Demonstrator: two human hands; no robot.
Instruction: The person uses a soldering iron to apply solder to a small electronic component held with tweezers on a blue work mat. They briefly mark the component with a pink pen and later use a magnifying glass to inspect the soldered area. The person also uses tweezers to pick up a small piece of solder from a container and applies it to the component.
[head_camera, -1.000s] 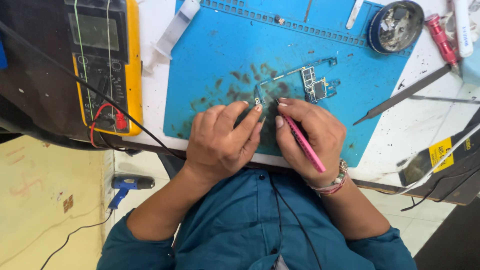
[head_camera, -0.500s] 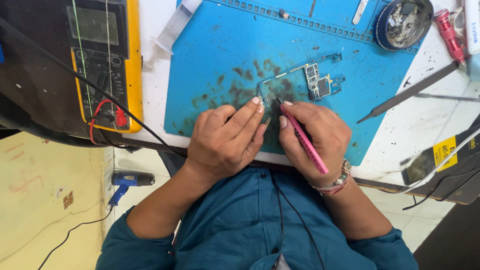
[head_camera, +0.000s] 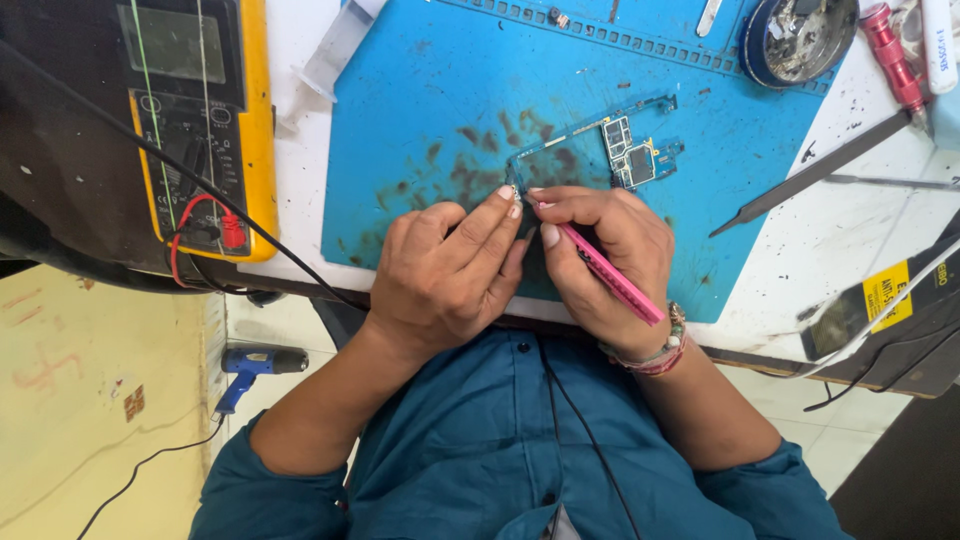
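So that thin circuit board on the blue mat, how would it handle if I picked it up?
The circuit board looks thin and cut-out, so probably light, stiff, yet easy to snap. Lying flat on the blue mat, it shouldn't roll. Its bare chips suggest fragility.

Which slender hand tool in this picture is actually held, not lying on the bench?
The pink tool, gripped in the right hand; the dark tweezers lie untouched on the table.

Bright, even daylight-like light over whole view; colours saturated, blue mat (head_camera: 420, 130) vivid. Shadows soft and short, small dark patch under hands (head_camera: 520, 260) on mat. White desk (head_camera: 850, 220) near overexposed at right. Mild glare on multimeter (head_camera: 200, 120) screen and metal tin (head_camera: 800, 40). Focus sharp in centre; slight wide-angle stretch toward edges. No motion blur.
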